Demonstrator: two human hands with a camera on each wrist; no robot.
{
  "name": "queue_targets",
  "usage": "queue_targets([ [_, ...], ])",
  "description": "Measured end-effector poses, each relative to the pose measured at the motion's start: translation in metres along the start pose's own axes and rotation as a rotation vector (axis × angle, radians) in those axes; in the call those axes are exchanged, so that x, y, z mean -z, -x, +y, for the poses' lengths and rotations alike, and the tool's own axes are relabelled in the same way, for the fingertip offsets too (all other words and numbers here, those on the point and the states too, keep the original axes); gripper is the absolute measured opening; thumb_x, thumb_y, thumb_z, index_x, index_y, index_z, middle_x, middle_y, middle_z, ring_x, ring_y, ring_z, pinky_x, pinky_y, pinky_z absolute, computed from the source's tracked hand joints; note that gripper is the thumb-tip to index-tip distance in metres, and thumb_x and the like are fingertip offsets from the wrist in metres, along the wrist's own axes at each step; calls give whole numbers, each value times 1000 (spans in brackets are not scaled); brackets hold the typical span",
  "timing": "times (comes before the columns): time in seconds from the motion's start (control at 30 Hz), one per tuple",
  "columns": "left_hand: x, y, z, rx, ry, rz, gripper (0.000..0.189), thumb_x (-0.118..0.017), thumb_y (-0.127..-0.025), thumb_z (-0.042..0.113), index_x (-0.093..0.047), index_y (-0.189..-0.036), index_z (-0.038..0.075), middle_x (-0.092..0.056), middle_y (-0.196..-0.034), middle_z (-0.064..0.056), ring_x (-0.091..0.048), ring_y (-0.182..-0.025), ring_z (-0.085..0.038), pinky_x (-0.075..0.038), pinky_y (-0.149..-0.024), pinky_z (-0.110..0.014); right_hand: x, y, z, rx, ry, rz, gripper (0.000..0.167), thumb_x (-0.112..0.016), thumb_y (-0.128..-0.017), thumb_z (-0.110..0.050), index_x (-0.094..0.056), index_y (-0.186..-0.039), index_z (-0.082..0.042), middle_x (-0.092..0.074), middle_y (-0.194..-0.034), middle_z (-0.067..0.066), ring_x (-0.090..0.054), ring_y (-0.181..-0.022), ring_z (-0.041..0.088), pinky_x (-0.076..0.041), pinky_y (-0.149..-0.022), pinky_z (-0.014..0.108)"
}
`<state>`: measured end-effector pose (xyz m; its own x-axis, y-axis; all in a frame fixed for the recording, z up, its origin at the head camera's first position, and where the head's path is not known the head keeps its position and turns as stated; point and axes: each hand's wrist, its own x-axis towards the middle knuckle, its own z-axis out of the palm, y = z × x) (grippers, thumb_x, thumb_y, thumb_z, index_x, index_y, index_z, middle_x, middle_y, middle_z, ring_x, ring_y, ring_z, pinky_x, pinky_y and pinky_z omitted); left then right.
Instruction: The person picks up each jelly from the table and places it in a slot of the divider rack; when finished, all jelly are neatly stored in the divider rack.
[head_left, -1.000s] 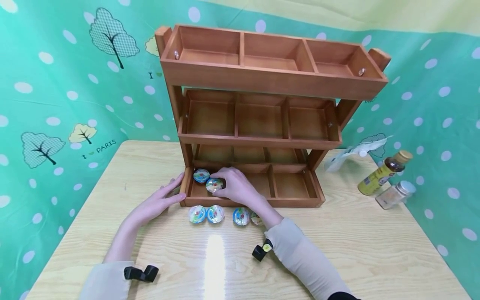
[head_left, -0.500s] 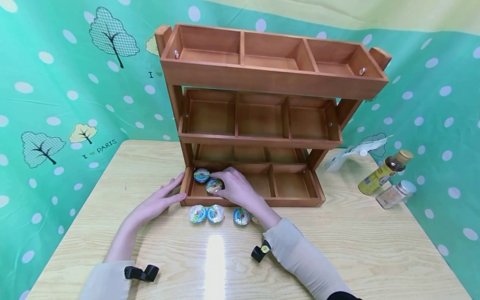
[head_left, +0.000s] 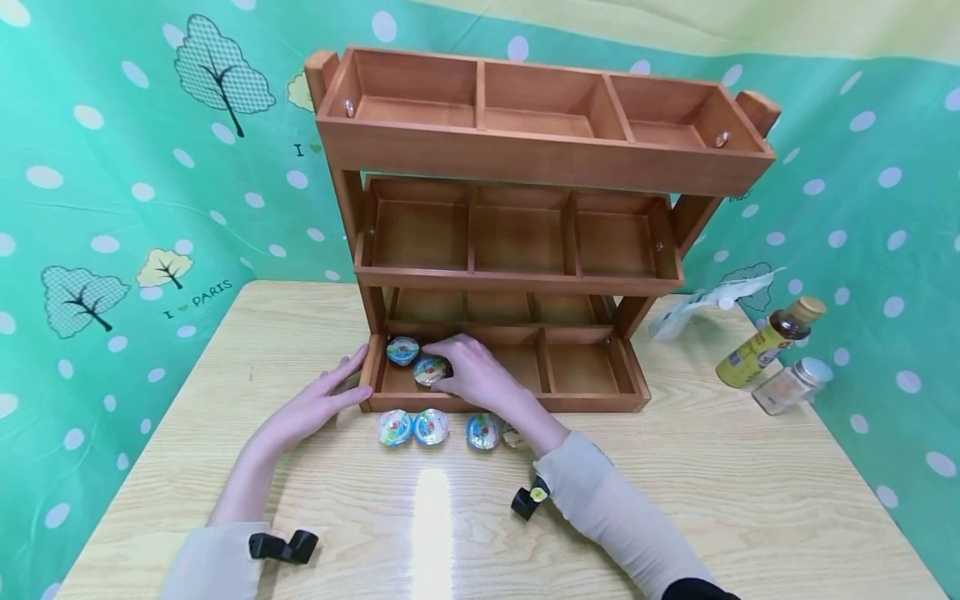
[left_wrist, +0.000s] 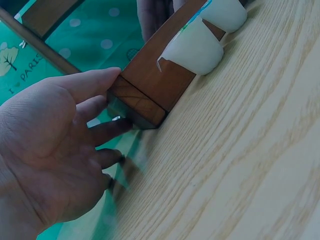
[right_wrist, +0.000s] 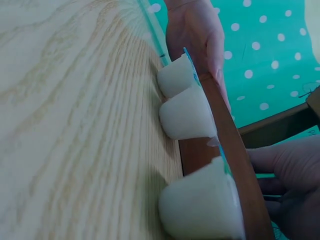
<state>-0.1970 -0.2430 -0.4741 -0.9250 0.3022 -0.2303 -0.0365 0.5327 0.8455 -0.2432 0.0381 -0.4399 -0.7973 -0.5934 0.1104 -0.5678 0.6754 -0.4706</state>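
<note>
My right hand (head_left: 480,373) pinches a small jelly cup (head_left: 429,371) with a shiny printed lid, inside the left part of the bottom tray (head_left: 525,406) of a brown wooden rack. Just behind that cup, a blue-lidded jelly cup (head_left: 402,351) sits in the tray's back left corner. My left hand (head_left: 315,404) touches the tray's left end, its fingers loosely extended. In the left wrist view, the thumb of the left hand (left_wrist: 50,145) lies at the tray's corner. The right wrist view shows the right hand (right_wrist: 295,185) over the tray's far side, its held cup hidden there.
Along the tray's front, on the wooden table (head_left: 337,500), stand several jelly cups (head_left: 394,428), one partly behind the right wrist. The rack's upper tiers (head_left: 547,158) overhang. A yellow-labelled bottle (head_left: 757,354), a clear jar (head_left: 791,387) and a clear plastic bag (head_left: 697,304) are at right.
Both hands hold nearly the same places, with the cup still pinched in the tray. The right forearm shifts slightly to the right, showing more of the cup beside its wrist.
</note>
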Motion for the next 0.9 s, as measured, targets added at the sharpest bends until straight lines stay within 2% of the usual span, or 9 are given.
queue_targets([
  [0.13, -1, -1, 1, 1, 0, -6, 77, -54, -104, 50, -10, -165, 40, -5, -176, -6, 6, -159, -50, -1, -118, -82, 6, 9, 7, 27, -111, 24, 50, -80, -91, -21, -66, -138, -10, -71, -136, 4, -61, -132, 24, -49, -114, 43],
  [0.33, -1, -1, 0, 0, 5, -12, 76, -54, -104, 51, -9, -165, 41, -3, -176, -6, 6, -159, -50, -5, -118, -81, 16, 30, 18, 76, -304, 111, 36, -77, -94, -20, -72, -130, -16, -72, -130, -4, -64, -126, 15, -53, -110, 39],
  [0.5, 0, 0, -2, 20, -10, -8, 76, -53, -103, 55, -8, -164, 45, -2, -176, -6, 7, -159, -50, -5, -117, -82, 23, 49, 24, 84, -422, 188, 30, -76, -94, -18, -73, -124, -21, -73, -125, -3, -67, -122, 23, -54, -108, 46],
  [0.67, 2, 2, -3, 31, -2, -2, 76, -53, -103, 55, -7, -163, 47, -2, -176, -6, 7, -160, -49, -6, -118, -82, 22, 68, 31, 92, -467, 220, 29, -76, -94, -16, -74, -123, -21, -73, -123, 4, -69, -116, 31, -56, -104, 46],
  [0.8, 2, 2, -2, 21, 6, -7, 76, -54, -103, 54, -7, -163, 47, -2, -176, -5, 6, -160, -48, -8, -118, -81, 23, 86, 37, 103, -480, 237, 29, -76, -93, -13, -74, -122, -18, -73, -120, 10, -71, -110, 32, -59, -99, 42],
  [0.9, 1, 2, -1, 14, 10, -13, 75, -53, -103, 53, -7, -163, 48, -2, -176, -4, 6, -160, -48, -8, -119, -80, 24, 99, 42, 111, -512, 219, 29, -76, -93, -11, -74, -122, -16, -73, -120, 10, -72, -109, 33, -60, -97, 42],
])
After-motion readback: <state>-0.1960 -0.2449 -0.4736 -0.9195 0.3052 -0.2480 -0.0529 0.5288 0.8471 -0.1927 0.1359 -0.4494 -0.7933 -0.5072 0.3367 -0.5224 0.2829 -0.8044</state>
